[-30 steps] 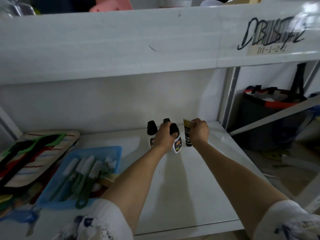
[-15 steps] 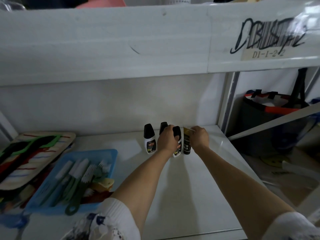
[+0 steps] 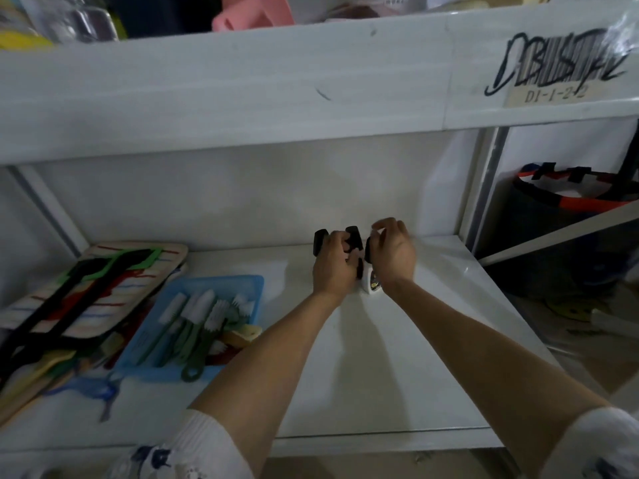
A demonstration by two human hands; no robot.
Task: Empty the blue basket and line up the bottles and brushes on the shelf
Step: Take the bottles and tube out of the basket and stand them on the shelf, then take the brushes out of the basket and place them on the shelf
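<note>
The small white black-capped bottles [image 3: 370,283] stand clustered at the rear of the white shelf [image 3: 397,357]. The left hand [image 3: 333,267] grips one; the right hand [image 3: 394,254] hovers with fingers loosely curled, empty. Risk: crowded nudging topples neighbours. The blue plastic basket [image 3: 221,283] holds brushes [image 3: 204,312].
</note>
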